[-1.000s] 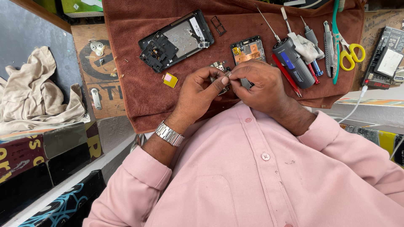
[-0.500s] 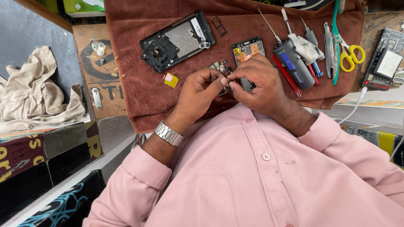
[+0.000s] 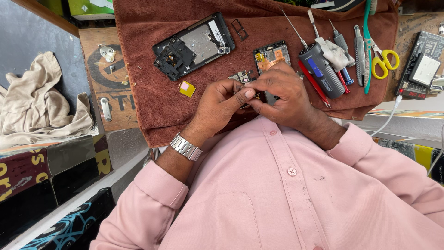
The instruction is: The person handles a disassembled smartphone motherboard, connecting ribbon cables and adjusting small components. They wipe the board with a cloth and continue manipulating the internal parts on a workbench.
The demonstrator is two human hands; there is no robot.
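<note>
The left hand (image 3: 222,103) and right hand (image 3: 282,95) met fingertip to fingertip over the brown towel (image 3: 152,115), pinching a small part (image 3: 243,78) between them; it was mostly hidden, so its long axis could not be told; the opened phone (image 3: 194,46) lay up-left, running diagonally.

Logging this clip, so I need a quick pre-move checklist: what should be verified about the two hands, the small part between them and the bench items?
1. Left hand and right hand meet over the brown towel: ok.
2. Small part pinched between fingertips: cannot tell, hidden.
3. Opened phone frame lies flat on the towel: ok.
4. Yellow card lies apart from the hands: ok.
5. Electric screwdriver within the right hand's reach: ok.
6. Scissors lie aside: ok.
</note>
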